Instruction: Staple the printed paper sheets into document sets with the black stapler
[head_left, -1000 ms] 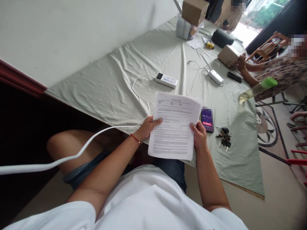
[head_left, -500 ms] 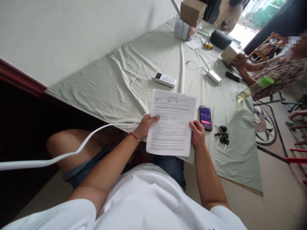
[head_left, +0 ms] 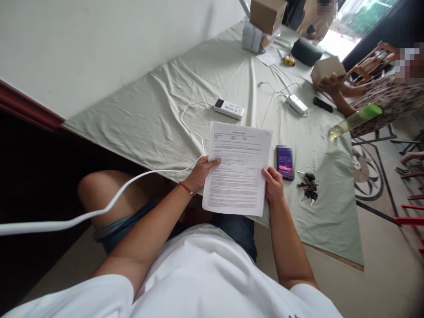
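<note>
A printed sheet of paper (head_left: 236, 176), dense with small text, is held up over the near table edge, possibly with more sheets under it. My left hand (head_left: 200, 173) pinches its left side, thumb on top and fingers hidden behind. On the opposite side, my right hand (head_left: 273, 183) grips the paper's right edge between thumb and fingers. Just right of the paper lies a phone (head_left: 285, 162) with a lit purple screen. Beside the phone rests a bunch of keys (head_left: 308, 187). Beyond the paper is a white power bank (head_left: 229, 108) with a white cable (head_left: 132, 180) running towards me.
A pale green cloth covers the table (head_left: 159, 115). Another white device (head_left: 297, 105), a black object (head_left: 322, 104) and a green-capped bottle (head_left: 357, 120) stand right. Another person's hands hold a cardboard box (head_left: 326, 70). A larger box (head_left: 267, 15) sits at the far end.
The other person's box has turned and shifted slightly right. My left knee has moved a little to the right. Both my hands keep the paper nearly still.
</note>
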### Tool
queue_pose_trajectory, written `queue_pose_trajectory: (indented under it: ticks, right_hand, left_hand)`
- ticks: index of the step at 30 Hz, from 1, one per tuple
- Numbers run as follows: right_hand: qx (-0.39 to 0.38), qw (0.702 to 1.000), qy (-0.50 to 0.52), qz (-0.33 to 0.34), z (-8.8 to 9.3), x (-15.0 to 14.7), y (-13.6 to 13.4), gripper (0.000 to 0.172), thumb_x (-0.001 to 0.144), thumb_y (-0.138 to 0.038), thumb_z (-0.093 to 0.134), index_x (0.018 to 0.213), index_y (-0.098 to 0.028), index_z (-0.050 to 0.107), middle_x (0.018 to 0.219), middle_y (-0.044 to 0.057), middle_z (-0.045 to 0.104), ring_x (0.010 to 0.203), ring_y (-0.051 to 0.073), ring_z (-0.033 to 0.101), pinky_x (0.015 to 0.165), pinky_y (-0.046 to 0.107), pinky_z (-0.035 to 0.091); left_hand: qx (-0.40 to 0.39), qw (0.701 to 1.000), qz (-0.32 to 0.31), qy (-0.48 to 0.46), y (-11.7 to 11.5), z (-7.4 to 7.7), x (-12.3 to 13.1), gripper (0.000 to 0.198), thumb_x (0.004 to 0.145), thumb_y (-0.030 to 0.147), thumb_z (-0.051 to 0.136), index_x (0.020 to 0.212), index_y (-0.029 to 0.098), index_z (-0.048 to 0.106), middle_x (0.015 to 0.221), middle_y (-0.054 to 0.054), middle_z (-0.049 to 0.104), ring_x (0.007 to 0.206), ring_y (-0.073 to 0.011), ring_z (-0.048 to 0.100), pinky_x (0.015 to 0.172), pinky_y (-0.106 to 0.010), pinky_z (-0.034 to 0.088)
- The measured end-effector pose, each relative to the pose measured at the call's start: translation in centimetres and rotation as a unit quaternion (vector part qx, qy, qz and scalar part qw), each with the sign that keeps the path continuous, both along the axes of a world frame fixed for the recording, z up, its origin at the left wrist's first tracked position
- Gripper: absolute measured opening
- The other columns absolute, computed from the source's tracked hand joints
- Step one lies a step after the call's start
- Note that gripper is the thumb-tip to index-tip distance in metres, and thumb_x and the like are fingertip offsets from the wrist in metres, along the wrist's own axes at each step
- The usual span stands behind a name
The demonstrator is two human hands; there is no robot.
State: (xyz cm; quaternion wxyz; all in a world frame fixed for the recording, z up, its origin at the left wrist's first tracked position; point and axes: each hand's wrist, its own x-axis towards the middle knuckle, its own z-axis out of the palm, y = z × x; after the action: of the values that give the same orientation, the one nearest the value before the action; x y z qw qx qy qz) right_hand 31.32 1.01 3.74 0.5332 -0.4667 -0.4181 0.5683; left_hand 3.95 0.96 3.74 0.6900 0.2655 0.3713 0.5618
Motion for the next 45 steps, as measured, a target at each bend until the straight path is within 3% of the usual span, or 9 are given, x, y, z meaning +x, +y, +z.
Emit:
queue_pose_trajectory:
  ticks: [13, 18, 34, 45]
  right_hand:
    - [0.01, 1.0, -0.017, -0.009, -0.3, 0.12, 0.09, 0.04, 0.07, -0.059, 0.093, 0.083, -0.026, 0.075, 0.08, -0.003, 0.076, 0.067, 0.016, 0.065, 0.067, 0.03, 0.054]
    - [0.008, 1.0, -0.013, -0.012, -0.28, 0.15, 0.01, 0.039, 0.07, -0.057, 0.094, 0.082, -0.026, 0.075, 0.08, -0.003, 0.077, 0.068, 0.016, 0.065, 0.068, 0.029, 0.054]
    - [-0.002, 1.0, -0.009, 0.02, -0.28, 0.09, -0.04, 0.04, 0.077, -0.06, 0.089, 0.094, -0.025, 0.078, 0.089, 0.002, 0.081, 0.079, 0.023, 0.074, 0.072, 0.035, 0.061]
    - [-0.006, 1.0, -0.011, 0.025, 0.01, -0.18, -0.04, 0.038, 0.075, -0.057, 0.091, 0.095, -0.027, 0.08, 0.089, 0.0, 0.081, 0.077, 0.021, 0.073, 0.073, 0.034, 0.061]
  left_hand:
    - [0.006, 1.0, 0.002, 0.007, -0.07, 0.11, -0.01, 0.052, 0.063, 0.041, 0.101, 0.102, 0.012, 0.084, 0.107, -0.017, 0.084, 0.107, -0.0423, 0.08, 0.104, -0.062, 0.061]
    - [0.0, 1.0, 0.01, 0.014, -0.06, 0.13, 0.05, 0.054, 0.062, 0.041, 0.102, 0.104, 0.013, 0.084, 0.109, -0.016, 0.084, 0.104, -0.0395, 0.08, 0.105, -0.059, 0.061]
    - [-0.001, 1.0, 0.007, 0.02, 0.29, 0.25, 0.12, 0.053, 0.063, 0.042, 0.102, 0.103, 0.012, 0.084, 0.11, -0.017, 0.084, 0.11, -0.0417, 0.079, 0.105, -0.059, 0.061]
    - [-0.005, 0.999, 0.024, 0.027, 0.2, 0.38, 0.24, 0.053, 0.063, 0.041, 0.103, 0.105, 0.013, 0.084, 0.109, -0.016, 0.084, 0.109, -0.0411, 0.079, 0.105, -0.059, 0.061]
